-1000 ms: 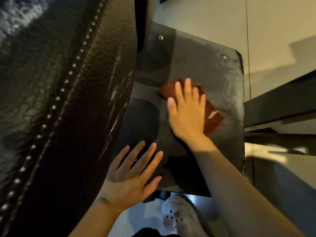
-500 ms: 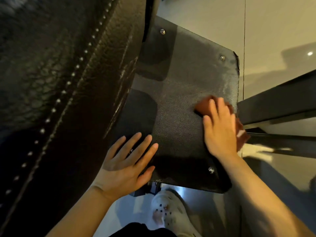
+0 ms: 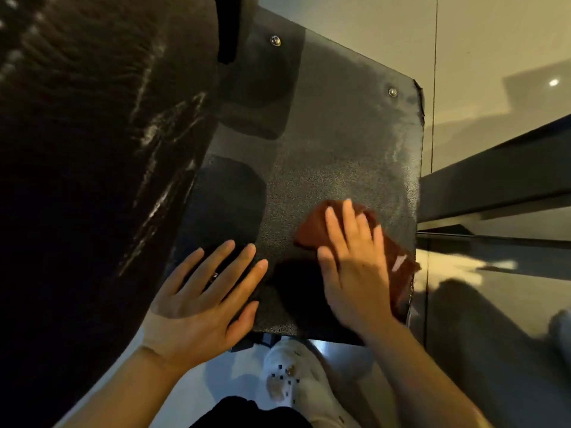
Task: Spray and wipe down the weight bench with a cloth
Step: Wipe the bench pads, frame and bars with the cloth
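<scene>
Right hand point(image 3: 352, 267) flat-fingered on the brown cloth point(image 3: 398, 257) atop the bench plate point(image 3: 340, 143), left hand point(image 3: 200, 301) splayed beside

Room on the plate, walls at both sides

You are finding bare plate point(image 3: 333, 143) lying open above the cloth point(image 3: 312, 230), up to two bolts point(image 3: 275, 40) near the far edge. The padded bench point(image 3: 92, 149) is crowding the left side, a dark beam point(image 3: 494, 183) is closing the right, and your left hand point(image 3: 197, 307) is covering the near-left corner.
</scene>
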{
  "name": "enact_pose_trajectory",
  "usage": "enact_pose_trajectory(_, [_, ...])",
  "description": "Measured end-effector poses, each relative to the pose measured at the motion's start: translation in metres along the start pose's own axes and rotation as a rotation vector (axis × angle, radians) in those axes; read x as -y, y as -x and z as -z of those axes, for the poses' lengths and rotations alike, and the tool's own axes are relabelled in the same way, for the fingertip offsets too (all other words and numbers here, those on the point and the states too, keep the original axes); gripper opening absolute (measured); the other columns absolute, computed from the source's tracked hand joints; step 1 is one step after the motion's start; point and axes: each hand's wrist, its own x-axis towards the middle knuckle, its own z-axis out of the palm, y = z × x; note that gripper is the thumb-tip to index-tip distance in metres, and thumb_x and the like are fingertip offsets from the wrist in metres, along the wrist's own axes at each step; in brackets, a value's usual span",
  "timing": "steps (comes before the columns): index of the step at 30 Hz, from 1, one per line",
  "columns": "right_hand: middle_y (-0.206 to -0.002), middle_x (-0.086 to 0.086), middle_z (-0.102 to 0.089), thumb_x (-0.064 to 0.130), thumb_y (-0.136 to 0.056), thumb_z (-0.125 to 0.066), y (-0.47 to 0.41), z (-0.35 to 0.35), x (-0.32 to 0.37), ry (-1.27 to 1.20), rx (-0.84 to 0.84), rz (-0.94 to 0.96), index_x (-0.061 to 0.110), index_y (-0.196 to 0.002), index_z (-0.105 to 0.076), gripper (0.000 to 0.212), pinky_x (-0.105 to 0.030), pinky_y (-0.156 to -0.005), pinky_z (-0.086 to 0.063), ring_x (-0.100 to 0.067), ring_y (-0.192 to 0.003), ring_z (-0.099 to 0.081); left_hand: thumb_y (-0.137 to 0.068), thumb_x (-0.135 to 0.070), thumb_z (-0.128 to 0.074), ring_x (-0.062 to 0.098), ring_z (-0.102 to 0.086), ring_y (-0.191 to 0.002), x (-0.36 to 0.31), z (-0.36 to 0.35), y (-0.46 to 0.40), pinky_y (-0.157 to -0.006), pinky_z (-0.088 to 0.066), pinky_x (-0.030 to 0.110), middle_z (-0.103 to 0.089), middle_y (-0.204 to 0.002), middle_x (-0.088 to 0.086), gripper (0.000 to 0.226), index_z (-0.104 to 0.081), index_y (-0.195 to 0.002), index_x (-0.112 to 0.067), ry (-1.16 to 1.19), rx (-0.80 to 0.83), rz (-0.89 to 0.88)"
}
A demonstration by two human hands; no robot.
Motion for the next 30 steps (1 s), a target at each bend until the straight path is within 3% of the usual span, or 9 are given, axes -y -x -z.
enact_pose_trajectory(2, [-0.162, -0.001, -0.001, 0.049, -0.098, -0.010, -0.049, 0.008, -0.032, -0.001, -0.008, -0.055, 0.025, -0.154, -0.010, 0.061, -0.040, -0.120, 0.002, -0.027, -0.149, -0.009, -0.092, -0.037, -0.049, 0.025, -0.058, -0.121, 0.000, -0.001, 0.000, -0.098, -0.044, 0.043, -0.059, -0.135, 0.003, 0.043, -0.061, -0.130, -0.021, -0.010, -0.014, -0.001])
enact_pose_trajectory(4, [-0.163, -0.006, -0.008, 0.048, -0.098, -0.012, -0.087, 0.017, -0.063, -0.020, -0.053, -0.140, 0.020, -0.155, -0.018, 0.064, -0.047, -0.121, -0.003, -0.029, -0.149, -0.012, -0.091, -0.037, -0.050, 0.024, -0.058, -0.121, -0.001, -0.002, -0.001, -0.098, -0.044, 0.042, -0.059, -0.134, 0.003, 0.043, -0.062, -0.130, -0.022, -0.018, -0.027, 0.001])
enact_pose_trajectory(7, [-0.163, -0.009, -0.009, 0.044, -0.099, -0.016, -0.097, 0.017, -0.073, -0.018, -0.059, -0.191, 0.017, -0.154, -0.019, 0.062, -0.051, -0.121, -0.005, -0.029, -0.149, -0.011, -0.092, -0.038, -0.049, 0.025, -0.057, -0.123, 0.000, -0.002, -0.001, -0.099, -0.042, 0.042, -0.059, -0.135, 0.004, 0.044, -0.061, -0.131, -0.021, -0.020, -0.006, 0.001])
enact_pose_trajectory(12, [-0.163, -0.003, 0.001, 0.043, -0.100, -0.020, 0.004, 0.001, -0.042, -0.078, -0.029, -0.248, 0.019, -0.155, -0.014, 0.061, -0.045, -0.121, 0.001, -0.022, -0.150, -0.003, -0.094, -0.039, -0.046, 0.026, -0.051, -0.127, 0.001, -0.001, 0.001, -0.101, -0.040, 0.043, -0.057, -0.138, 0.005, 0.045, -0.057, -0.134, -0.021, -0.038, 0.035, 0.005])
enact_pose_trajectory(15, [-0.160, -0.003, -0.007, 0.039, -0.100, -0.026, 0.070, -0.014, -0.019, -0.111, -0.094, -0.282, 0.015, -0.153, -0.024, 0.058, -0.045, -0.120, -0.002, -0.020, -0.149, -0.006, -0.095, -0.039, -0.045, 0.028, -0.053, -0.127, 0.002, -0.001, 0.001, -0.100, -0.043, 0.044, -0.055, -0.140, 0.007, 0.046, -0.055, -0.136, -0.020, -0.072, 0.058, -0.023])
enact_pose_trajectory(18, [-0.160, -0.005, -0.009, 0.041, -0.100, -0.025, 0.076, -0.022, -0.015, -0.108, -0.113, -0.274, 0.014, -0.152, -0.026, 0.058, -0.045, -0.119, -0.003, -0.026, -0.148, -0.011, -0.096, -0.037, -0.044, 0.028, -0.053, -0.126, 0.000, 0.001, 0.001, -0.101, -0.041, 0.044, -0.055, -0.139, 0.007, 0.046, -0.054, -0.136, -0.020, -0.065, 0.069, -0.017])
enact_pose_trajectory(24, [-0.162, -0.010, -0.012, 0.042, -0.100, -0.021, -0.011, -0.001, -0.053, -0.006, -0.064, -0.126, 0.016, -0.154, -0.022, 0.059, -0.042, -0.120, -0.003, -0.031, -0.148, -0.014, -0.092, -0.037, -0.050, 0.027, -0.056, -0.124, 0.000, 0.000, 0.000, -0.099, -0.044, 0.044, -0.057, -0.137, 0.006, 0.046, -0.058, -0.134, -0.020, -0.048, 0.032, -0.018])
enact_pose_trajectory(27, [-0.162, -0.012, -0.012, 0.042, -0.101, -0.021, -0.070, 0.013, -0.067, 0.030, -0.105, -0.179, 0.015, -0.154, -0.022, 0.060, -0.046, -0.120, -0.007, -0.033, -0.147, -0.015, -0.091, -0.037, -0.051, 0.026, -0.057, -0.123, 0.001, 0.000, -0.001, -0.099, -0.044, 0.043, -0.058, -0.136, 0.005, 0.046, -0.059, -0.133, -0.021, -0.045, 0.011, -0.024])
enact_pose_trajectory(30, [-0.163, -0.011, -0.009, 0.042, -0.100, -0.020, -0.073, 0.012, -0.057, 0.046, -0.094, -0.188, 0.016, -0.154, -0.022, 0.059, -0.047, -0.120, -0.005, -0.031, -0.148, -0.012, -0.091, -0.038, -0.051, 0.026, -0.057, -0.123, 0.001, 0.000, 0.000, -0.099, -0.043, 0.043, -0.058, -0.136, 0.005, 0.046, -0.059, -0.133, -0.021, -0.054, 0.019, -0.013])
